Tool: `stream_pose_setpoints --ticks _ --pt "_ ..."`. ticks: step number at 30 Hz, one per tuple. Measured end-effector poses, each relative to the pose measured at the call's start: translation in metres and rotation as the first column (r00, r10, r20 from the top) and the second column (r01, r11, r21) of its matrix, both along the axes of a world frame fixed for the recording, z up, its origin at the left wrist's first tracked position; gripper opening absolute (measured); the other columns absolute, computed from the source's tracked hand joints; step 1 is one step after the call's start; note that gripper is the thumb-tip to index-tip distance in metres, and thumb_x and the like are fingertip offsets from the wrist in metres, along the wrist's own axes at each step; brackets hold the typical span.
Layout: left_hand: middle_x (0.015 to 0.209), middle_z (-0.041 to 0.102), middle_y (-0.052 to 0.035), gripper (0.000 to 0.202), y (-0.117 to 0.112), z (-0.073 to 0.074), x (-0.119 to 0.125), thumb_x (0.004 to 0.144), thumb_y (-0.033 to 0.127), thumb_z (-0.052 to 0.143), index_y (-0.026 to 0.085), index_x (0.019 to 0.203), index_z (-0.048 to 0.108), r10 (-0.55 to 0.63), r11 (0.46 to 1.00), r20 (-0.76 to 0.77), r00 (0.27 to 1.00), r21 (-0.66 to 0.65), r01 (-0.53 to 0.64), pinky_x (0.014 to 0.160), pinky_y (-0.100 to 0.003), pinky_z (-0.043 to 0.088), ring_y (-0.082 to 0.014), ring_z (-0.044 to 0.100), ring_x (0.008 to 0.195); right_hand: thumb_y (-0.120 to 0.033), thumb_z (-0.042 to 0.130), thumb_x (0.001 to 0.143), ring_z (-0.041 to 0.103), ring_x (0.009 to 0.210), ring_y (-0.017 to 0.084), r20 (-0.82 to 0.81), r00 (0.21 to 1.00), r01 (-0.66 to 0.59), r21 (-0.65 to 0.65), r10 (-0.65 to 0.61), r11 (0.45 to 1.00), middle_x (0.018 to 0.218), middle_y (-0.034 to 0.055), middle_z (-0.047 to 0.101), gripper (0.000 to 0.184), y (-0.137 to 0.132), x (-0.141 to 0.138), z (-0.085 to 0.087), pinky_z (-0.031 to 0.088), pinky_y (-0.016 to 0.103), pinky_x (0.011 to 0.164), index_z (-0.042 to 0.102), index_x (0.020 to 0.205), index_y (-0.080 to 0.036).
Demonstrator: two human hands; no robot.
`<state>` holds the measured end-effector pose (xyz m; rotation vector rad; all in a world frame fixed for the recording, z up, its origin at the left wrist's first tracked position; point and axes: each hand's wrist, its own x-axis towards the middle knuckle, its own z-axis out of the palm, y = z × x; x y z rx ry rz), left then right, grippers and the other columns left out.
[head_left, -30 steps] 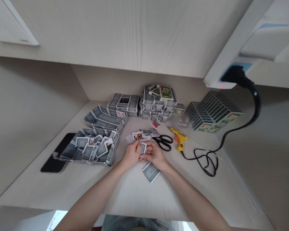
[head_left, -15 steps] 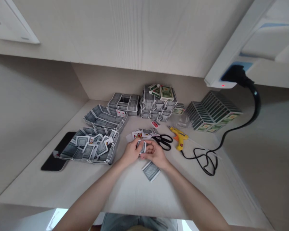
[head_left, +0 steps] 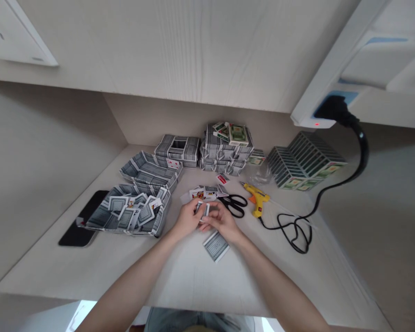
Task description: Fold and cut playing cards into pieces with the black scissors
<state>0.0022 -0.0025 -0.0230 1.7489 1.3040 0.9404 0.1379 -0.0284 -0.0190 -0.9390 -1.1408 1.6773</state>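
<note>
Nearest on the desk (head_left: 190,281), a loose playing card (head_left: 216,246) may slide if the right hand (head_left: 224,222) brushes it; just beyond, that hand and the left hand (head_left: 187,219) grip a patterned card (head_left: 202,209), which uneven pressure could crease.

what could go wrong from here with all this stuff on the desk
The yellow glue gun lies to the right of the right hand, and its cord seems to reach the power strip, whose red light is on; if hot, the gun could burn that hand. The scissors lie just beyond, blades out of sight near some loose cards, so a reach might meet an edge. The card in the left hand could crease if squeezed.
</note>
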Motion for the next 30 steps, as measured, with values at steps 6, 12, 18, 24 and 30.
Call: stream_pose_setpoints --ticks 6,12,18,24,30 --pt "0.056 0.05 0.004 0.025 -0.003 0.0 -0.002 0.081 0.035 0.041 0.015 0.074 0.054 -0.065 0.998 0.012 0.998 -0.025 0.065 0.049 -0.018 0.033 -0.0085 0.044 0.051 -0.039 0.066 0.067 0.064 0.048 0.018 0.011 0.999 -0.037 -0.024 0.037 0.999 0.059 -0.0062 0.06 0.044 0.002 0.002 -0.003 0.053 0.031 0.047 0.033 0.09 -0.022" --pt "0.057 0.05 0.0031 0.026 -0.005 0.0 -0.003 0.081 0.034 0.042 0.014 0.071 0.056 -0.022 1.0 -0.017 1.0 0.003 0.022 0.051 -0.019 0.033 -0.0088 0.044 0.053 -0.024 0.082 0.045 0.065 0.06 0.016 0.08 0.997 -0.008 0.063 0.003 0.998 0.069 -0.0047 0.062 0.065 -0.001 0.001 -0.013 0.054 0.03 0.057 0.034 0.09 -0.022" --pt "0.054 0.048 0.0042 0.027 -0.003 0.0 -0.002 0.081 0.035 0.04 0.014 0.072 0.055 -0.016 1.0 -0.012 1.0 -0.013 0.016 0.049 -0.018 0.032 -0.0085 0.043 0.051 -0.026 0.076 0.056 0.063 0.049 0.016 0.117 0.993 -0.005 0.046 -0.001 0.999 0.062 -0.0066 0.06 0.055 -0.004 0.001 -0.012 0.054 0.029 0.048 0.034 0.091 -0.022" --pt "0.065 0.057 0.0025 0.019 -0.002 0.002 -0.003 0.076 0.033 0.05 0.016 0.083 0.055 -0.052 0.998 -0.066 0.996 0.027 0.054 0.055 -0.019 0.038 -0.0101 0.05 0.059 -0.024 0.076 0.056 0.063 0.05 0.015 0.078 0.997 0.018 0.057 -0.023 0.998 0.059 -0.0075 0.058 0.054 -0.003 0.002 -0.015 0.054 0.028 0.049 0.036 0.092 -0.022" --pt "0.058 0.054 0.0042 0.019 -0.003 0.002 -0.001 0.077 0.035 0.048 0.017 0.079 0.052 -0.05 0.999 -0.021 0.999 0.002 0.05 0.049 -0.018 0.036 -0.0087 0.048 0.051 -0.024 0.073 0.06 0.063 0.051 0.014 0.04 0.999 -0.008 0.051 0.006 0.999 0.061 -0.0067 0.059 0.051 0.0 0.003 -0.011 0.052 0.025 0.047 0.037 0.097 -0.022"
